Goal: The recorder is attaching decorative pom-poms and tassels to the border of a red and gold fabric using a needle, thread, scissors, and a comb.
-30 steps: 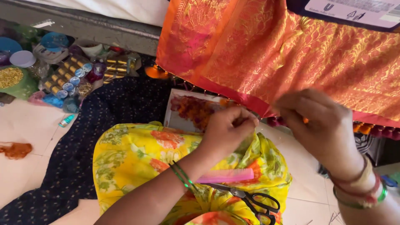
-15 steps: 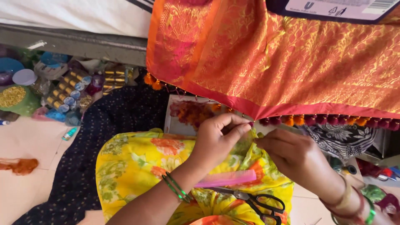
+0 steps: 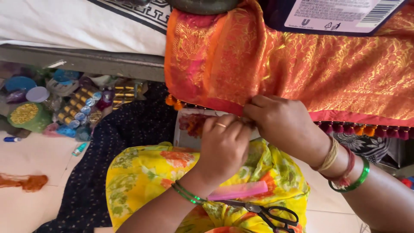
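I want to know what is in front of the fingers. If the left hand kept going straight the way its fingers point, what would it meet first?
The left hand points up and right, already at the lower border of the orange cloth, touching the right hand. It would probably meet that border first; depth is unclear.

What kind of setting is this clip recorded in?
Probably a home craft or tailoring spot on the floor. An orange brocade cloth with a tassel edge hangs before the hands, thread spools lie in a heap at the side, and scissors and a pink comb rest on the lap.

Glossy orange woven cloth (image 3: 302, 64) with gold threads; smooth pink plastic comb (image 3: 238, 190).
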